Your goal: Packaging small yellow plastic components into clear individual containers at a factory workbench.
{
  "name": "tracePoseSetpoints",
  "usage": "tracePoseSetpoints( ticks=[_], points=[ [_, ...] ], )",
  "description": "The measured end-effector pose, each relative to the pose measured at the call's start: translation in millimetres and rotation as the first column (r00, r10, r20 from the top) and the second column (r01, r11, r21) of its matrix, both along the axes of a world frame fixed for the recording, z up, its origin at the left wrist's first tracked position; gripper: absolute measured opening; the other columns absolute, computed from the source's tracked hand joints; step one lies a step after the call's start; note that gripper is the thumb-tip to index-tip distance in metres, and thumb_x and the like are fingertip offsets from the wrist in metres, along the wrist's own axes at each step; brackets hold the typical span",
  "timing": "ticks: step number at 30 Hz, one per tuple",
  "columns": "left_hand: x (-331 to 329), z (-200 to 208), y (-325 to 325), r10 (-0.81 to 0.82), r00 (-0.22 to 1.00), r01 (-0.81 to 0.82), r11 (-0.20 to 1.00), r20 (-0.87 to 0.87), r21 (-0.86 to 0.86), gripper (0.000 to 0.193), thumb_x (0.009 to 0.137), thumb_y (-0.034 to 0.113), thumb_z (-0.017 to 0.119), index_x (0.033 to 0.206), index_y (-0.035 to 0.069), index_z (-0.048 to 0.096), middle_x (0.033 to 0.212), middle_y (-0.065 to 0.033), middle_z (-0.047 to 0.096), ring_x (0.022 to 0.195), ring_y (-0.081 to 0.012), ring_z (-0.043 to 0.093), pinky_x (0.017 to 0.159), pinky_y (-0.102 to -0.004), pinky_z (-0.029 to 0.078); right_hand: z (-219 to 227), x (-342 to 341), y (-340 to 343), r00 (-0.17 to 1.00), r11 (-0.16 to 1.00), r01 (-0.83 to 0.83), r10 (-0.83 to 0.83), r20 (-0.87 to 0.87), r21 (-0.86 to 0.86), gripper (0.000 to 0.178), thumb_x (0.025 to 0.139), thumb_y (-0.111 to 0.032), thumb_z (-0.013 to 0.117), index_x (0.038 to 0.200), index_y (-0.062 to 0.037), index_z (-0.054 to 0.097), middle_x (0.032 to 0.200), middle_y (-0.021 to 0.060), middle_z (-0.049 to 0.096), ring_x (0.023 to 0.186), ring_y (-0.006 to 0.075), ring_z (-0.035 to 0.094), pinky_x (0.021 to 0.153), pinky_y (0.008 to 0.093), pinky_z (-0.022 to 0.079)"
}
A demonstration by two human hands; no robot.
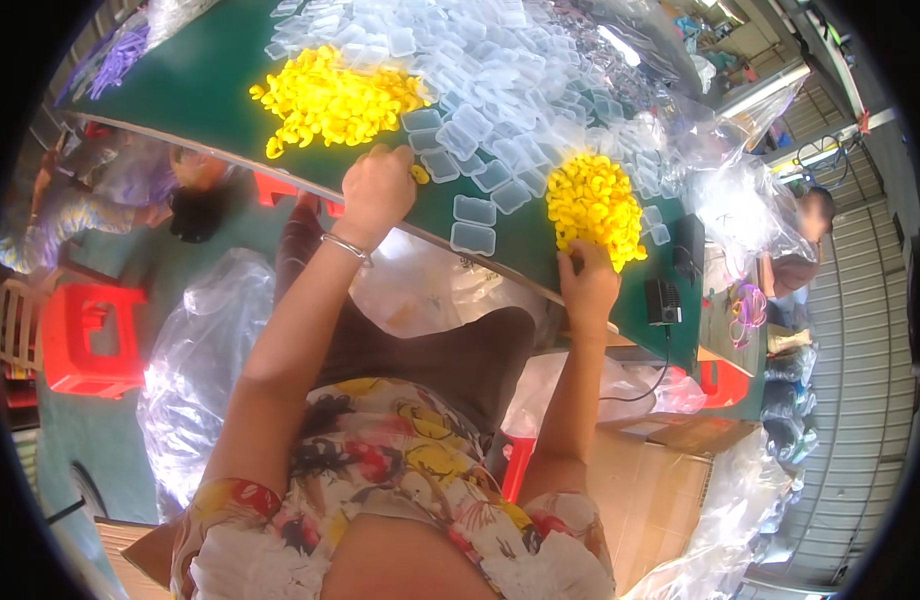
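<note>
Counter (205, 75) before the person. Small boxes (490, 75) heaped mid-counter, spreading to the far side. Left pile of pieces (335, 98) left of boxes, right pile of pieces (592, 205) on their right, toward near edge. Left hand (380, 188) nearer than left pile, right hand (588, 285) at right pile's near end. Corded device (664, 302) right of it. Floor left: stool (62, 345), then plastic bag (205, 365) nearer person. Carton (670, 500) right.
</note>
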State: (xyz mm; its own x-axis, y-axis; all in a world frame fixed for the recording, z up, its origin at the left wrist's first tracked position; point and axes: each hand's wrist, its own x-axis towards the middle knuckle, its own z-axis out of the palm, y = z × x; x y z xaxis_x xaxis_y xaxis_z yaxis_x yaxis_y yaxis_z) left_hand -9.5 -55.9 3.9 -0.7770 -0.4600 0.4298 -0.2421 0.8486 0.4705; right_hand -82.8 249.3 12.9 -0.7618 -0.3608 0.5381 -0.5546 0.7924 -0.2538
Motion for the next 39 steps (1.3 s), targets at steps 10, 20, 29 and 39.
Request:
tracePoseSetpoints(
  ticks=[10, 20, 29, 39],
  points=[
    [20.8, 0.1, -9.4, -0.001, 0.962, 0.121, 0.897, -0.272, 0.426, 0.023, 0.077, 0.007, 0.067, 0.099, 0.002, 0.069, 0.083, -0.0178, 0.070, 0.080, -0.0330, 0.069, 0.074, -0.0358, 0.055, 3.0, 7.4, -6.9, 0.991, 0.986, -0.078, 0.092, -0.096, 0.144, 0.011, 0.081, -0.014, 0.071, 0.089, -0.0078, 0.068, 0.080, 0.0109, 0.065, 0.071, 0.0316, 0.065, 0.064, 0.0414, 0.051],
    [32.0, -8.4, 74.3, -0.312, 0.881, 0.445, 0.802, -0.356, 0.398, 0.019, 0.075, -0.001, 0.071, 0.093, -0.001, 0.065, 0.084, -0.0128, 0.063, 0.072, -0.0251, 0.064, 0.066, -0.0326, 0.053, 36.9, 16.0, -69.3, 0.740, 0.739, -0.673, 0.673, 0.025, 0.016, 0.021, 0.070, -0.003, 0.074, 0.088, -0.0095, 0.067, 0.083, 0.0063, 0.062, 0.077, 0.0271, 0.062, 0.069, 0.0387, 0.048],
    [38.2, 1.4, 70.0, -0.395, 0.868, 0.450, 0.882, -0.301, 0.141, 0.037, 0.072, 0.004, 0.075, 0.107, 0.003, 0.065, 0.106, -0.0156, 0.057, 0.094, -0.0349, 0.060, 0.081, -0.0392, 0.051, 38.0, -4.6, -78.7, 0.698, 0.717, -0.689, 0.696, 0.168, -0.109, 0.019, 0.077, 0.002, 0.063, 0.093, -0.0055, 0.067, 0.085, 0.0112, 0.061, 0.079, 0.0324, 0.061, 0.068, 0.0408, 0.049],
    [41.2, -5.8, 50.5, -0.557, 0.797, 0.585, 0.808, -0.234, 0.066, 0.043, 0.069, 0.007, 0.078, 0.109, 0.002, 0.063, 0.106, -0.0149, 0.056, 0.097, -0.0335, 0.060, 0.084, -0.0403, 0.051, 17.5, -15.4, -93.8, 0.803, 0.824, -0.563, 0.529, 0.275, 0.061, 0.025, 0.084, -0.010, 0.065, 0.109, -0.0054, 0.063, 0.094, 0.0140, 0.060, 0.091, 0.0340, 0.061, 0.077, 0.0441, 0.050]
  ],
)
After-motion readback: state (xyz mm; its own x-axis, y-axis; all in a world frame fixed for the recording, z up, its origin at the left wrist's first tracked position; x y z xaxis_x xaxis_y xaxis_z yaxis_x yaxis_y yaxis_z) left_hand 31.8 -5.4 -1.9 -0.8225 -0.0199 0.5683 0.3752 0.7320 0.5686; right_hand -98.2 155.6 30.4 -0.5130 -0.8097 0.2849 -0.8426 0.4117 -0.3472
